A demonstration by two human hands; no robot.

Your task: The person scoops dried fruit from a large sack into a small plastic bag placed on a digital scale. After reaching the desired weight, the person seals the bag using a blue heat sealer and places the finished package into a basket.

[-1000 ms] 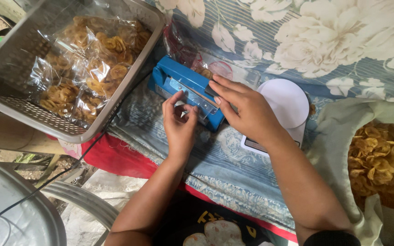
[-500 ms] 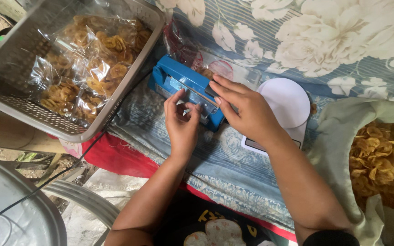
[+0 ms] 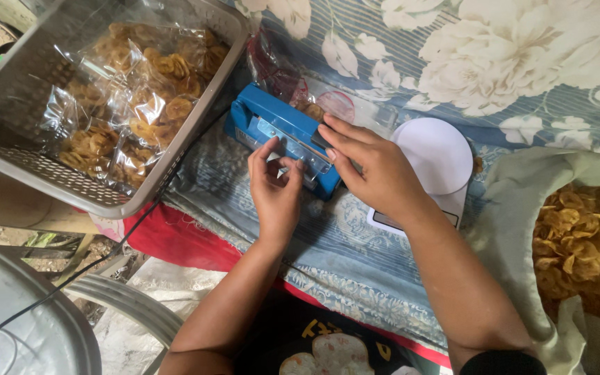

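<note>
A blue heat sealer (image 3: 272,125) lies on a flowered blue cloth (image 3: 522,48). A clear plastic bag (image 3: 335,104) of yellow chips lies behind it, its edge in the sealer's jaw. My right hand (image 3: 373,170) rests flat on the sealer's right end and presses the arm down. My left hand (image 3: 276,187) is at the sealer's front edge, thumb and fingers pinched on the bag's edge there.
A grey mesh basket (image 3: 50,173) at the left holds several sealed bags of chips. A white round kitchen scale (image 3: 439,156) sits right of the sealer. A large sack of loose chips (image 3: 581,243) lies open at the right. A black cable (image 3: 140,215) runs down left.
My left hand has shifted slightly up and right along the sealer's front edge. My right hand stays pressed on the sealer.
</note>
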